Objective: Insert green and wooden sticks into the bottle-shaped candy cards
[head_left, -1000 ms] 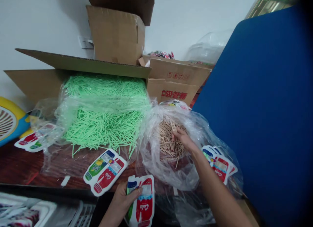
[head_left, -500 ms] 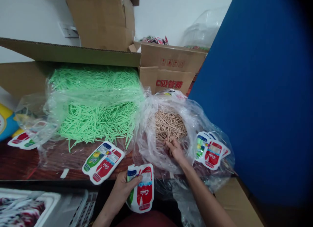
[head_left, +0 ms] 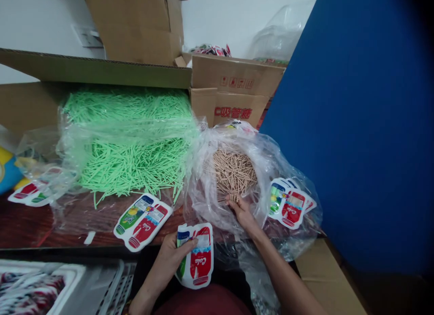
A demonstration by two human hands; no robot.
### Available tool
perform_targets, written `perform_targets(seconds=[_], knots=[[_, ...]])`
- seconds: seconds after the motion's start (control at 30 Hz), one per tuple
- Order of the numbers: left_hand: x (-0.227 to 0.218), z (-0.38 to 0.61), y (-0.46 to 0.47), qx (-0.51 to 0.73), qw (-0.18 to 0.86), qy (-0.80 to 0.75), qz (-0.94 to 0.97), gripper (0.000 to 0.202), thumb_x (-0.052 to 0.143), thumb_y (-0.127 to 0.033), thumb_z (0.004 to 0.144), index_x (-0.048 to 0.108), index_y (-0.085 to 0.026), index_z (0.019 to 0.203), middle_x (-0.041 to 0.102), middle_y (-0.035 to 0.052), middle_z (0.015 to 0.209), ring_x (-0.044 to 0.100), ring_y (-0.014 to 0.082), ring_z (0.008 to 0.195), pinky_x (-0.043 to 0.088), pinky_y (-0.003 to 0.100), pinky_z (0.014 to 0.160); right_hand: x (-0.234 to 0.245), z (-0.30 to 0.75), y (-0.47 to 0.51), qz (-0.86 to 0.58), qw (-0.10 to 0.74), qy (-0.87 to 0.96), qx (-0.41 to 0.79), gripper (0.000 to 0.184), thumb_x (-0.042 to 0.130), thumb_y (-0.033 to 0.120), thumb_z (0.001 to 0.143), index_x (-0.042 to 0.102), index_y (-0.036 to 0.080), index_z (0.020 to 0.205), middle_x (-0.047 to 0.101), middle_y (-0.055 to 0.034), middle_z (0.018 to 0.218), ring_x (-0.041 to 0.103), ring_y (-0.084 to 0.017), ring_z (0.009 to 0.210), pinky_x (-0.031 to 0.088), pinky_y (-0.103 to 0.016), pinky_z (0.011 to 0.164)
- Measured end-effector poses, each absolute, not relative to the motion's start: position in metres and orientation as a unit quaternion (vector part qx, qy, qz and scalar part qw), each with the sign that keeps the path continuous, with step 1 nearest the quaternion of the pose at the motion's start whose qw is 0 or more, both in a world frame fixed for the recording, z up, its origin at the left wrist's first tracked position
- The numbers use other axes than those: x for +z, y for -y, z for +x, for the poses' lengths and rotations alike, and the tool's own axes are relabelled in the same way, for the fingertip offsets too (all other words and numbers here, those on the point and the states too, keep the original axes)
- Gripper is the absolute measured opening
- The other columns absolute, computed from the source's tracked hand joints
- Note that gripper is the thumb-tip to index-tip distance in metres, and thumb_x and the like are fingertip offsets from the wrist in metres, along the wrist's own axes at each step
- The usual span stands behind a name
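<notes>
Here, the right hand [head_left: 242,213], fingers closed, apparently pinches a few thin tan sticks [head_left: 233,198], best aligned; the left hand [head_left: 172,257], likewise closed, holds a red-and-green bottle-shaped plastic pouch [head_left: 200,261], best gripped lightly.

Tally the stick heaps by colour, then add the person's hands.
Green stick heap: 1
Brown stick heap: 1
Hands, left hand and right hand: 2
Total: 4

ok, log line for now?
left hand: holding red-green bottle-shaped plastic pouch | right hand: at thin tan sticks, grip unclear | nearby: thin green sticks
</notes>
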State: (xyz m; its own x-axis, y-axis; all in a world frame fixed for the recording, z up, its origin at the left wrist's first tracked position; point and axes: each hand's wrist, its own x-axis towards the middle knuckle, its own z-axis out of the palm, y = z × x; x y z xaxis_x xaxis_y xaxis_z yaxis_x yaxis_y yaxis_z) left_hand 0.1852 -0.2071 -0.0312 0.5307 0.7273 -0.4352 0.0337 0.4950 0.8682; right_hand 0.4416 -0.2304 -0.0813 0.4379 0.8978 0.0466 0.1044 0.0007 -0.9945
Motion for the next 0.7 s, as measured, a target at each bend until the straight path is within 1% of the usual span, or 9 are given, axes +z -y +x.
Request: perform_targets(seconds=[0.13, 0.2, 0.27, 0.33, 0.4, 0.47, 0.57, 0.63, 0.7], knots=[[-0.036, 0.181, 0.207, 0.222, 0.756, -0.422, 0.448, 0.027, 0.079, -0.036, 0.069, 0.072, -0.013, 0.081, 0.076, 0.0039, 0.075, 0.067, 0.0186, 0.067, 0.052, 0.025, 0.064, -0.071, 0.458, 0.226, -0.610, 0.608, 0.386, 0.331, 0.027, 0.054, 0.047, 0.083, 0.058, 0.022, 0.093, 0.057, 0.0024, 0.070, 0.051, -0.015, 0.062, 0.041, -0.028, 0.061], [-0.036, 0.180, 0.206, 0.226, 0.759, -0.418, 0.445, 0.028, 0.079, -0.037, 0.068, 0.073, -0.013, 0.084, 0.077, 0.0044, 0.078, 0.068, 0.0195, 0.069, 0.052, 0.026, 0.068, -0.058, 0.475, 0.225, -0.620, 0.590, 0.416, 0.306, 0.026, 0.052, 0.045, 0.086, 0.058, 0.022, 0.096, 0.056, 0.0017, 0.071, 0.051, -0.016, 0.064, 0.042, -0.028, 0.062], [-0.036, 0.180, 0.207, 0.231, 0.755, -0.425, 0.443, 0.029, 0.079, -0.037, 0.068, 0.072, -0.013, 0.085, 0.076, 0.0042, 0.077, 0.068, 0.0201, 0.069, 0.052, 0.027, 0.069, -0.045, 0.492, 0.228, -0.650, 0.512, 0.501, 0.253, 0.022, 0.048, 0.041, 0.090, 0.058, 0.022, 0.090, 0.056, -0.0002, 0.074, 0.052, -0.017, 0.070, 0.043, -0.030, 0.066], [-0.037, 0.181, 0.208, 0.233, 0.746, -0.433, 0.449, 0.029, 0.079, -0.037, 0.068, 0.072, -0.013, 0.082, 0.075, 0.0039, 0.073, 0.067, 0.0199, 0.066, 0.052, 0.027, 0.066, -0.037, 0.503, 0.234, -0.672, 0.370, 0.614, 0.184, 0.023, 0.042, 0.033, 0.094, 0.057, 0.020, 0.083, 0.056, -0.0031, 0.081, 0.053, -0.018, 0.077, 0.043, -0.031, 0.073], [-0.036, 0.183, 0.209, 0.237, 0.741, -0.430, 0.458, 0.028, 0.079, -0.037, 0.068, 0.070, -0.012, 0.076, 0.074, 0.0036, 0.069, 0.066, 0.0187, 0.061, 0.051, 0.025, 0.061, -0.034, 0.507, 0.240, -0.665, 0.248, 0.690, 0.146, 0.021, 0.041, 0.025, 0.094, 0.058, 0.020, 0.084, 0.056, -0.0052, 0.088, 0.054, -0.019, 0.083, 0.043, -0.032, 0.076], [-0.035, 0.184, 0.210, 0.237, 0.743, -0.424, 0.461, 0.028, 0.079, -0.038, 0.067, 0.069, -0.012, 0.072, 0.073, 0.0037, 0.067, 0.064, 0.0176, 0.058, 0.049, 0.024, 0.057, -0.036, 0.503, 0.246, -0.649, 0.178, 0.727, 0.138, 0.015, 0.045, 0.018, 0.091, 0.060, 0.020, 0.091, 0.055, -0.0055, 0.092, 0.054, -0.019, 0.085, 0.043, -0.031, 0.078], [-0.033, 0.184, 0.211, 0.231, 0.749, -0.423, 0.454, 0.029, 0.079, -0.038, 0.066, 0.069, -0.012, 0.073, 0.073, 0.0038, 0.067, 0.064, 0.0179, 0.059, 0.050, 0.024, 0.058, -0.040, 0.494, 0.250, -0.648, 0.116, 0.744, 0.116, 0.023, 0.044, 0.007, 0.087, 0.061, 0.020, 0.096, 0.055, -0.0065, 0.093, 0.054, -0.020, 0.087, 0.042, -0.032, 0.081], [-0.032, 0.184, 0.212, 0.237, 0.747, -0.427, 0.452, 0.028, 0.079, -0.038, 0.066, 0.070, -0.012, 0.074, 0.073, 0.0037, 0.068, 0.065, 0.0182, 0.061, 0.050, 0.025, 0.061, -0.043, 0.491, 0.248, -0.659, 0.106, 0.736, 0.112, 0.023, 0.043, 0.006, 0.087, 0.060, 0.019, 0.092, 0.055, -0.0079, 0.093, 0.053, -0.020, 0.087, 0.042, -0.034, 0.083], [-0.033, 0.183, 0.212, 0.242, 0.740, -0.432, 0.455, 0.028, 0.079, -0.038, 0.067, 0.070, -0.012, 0.074, 0.073, 0.0039, 0.069, 0.065, 0.0183, 0.061, 0.050, 0.025, 0.061, -0.046, 0.493, 0.243, -0.675, 0.192, 0.697, 0.148, 0.010, 0.051, 0.013, 0.085, 0.059, 0.018, 0.085, 0.055, -0.0080, 0.092, 0.052, -0.021, 0.086, 0.042, -0.035, 0.084]])
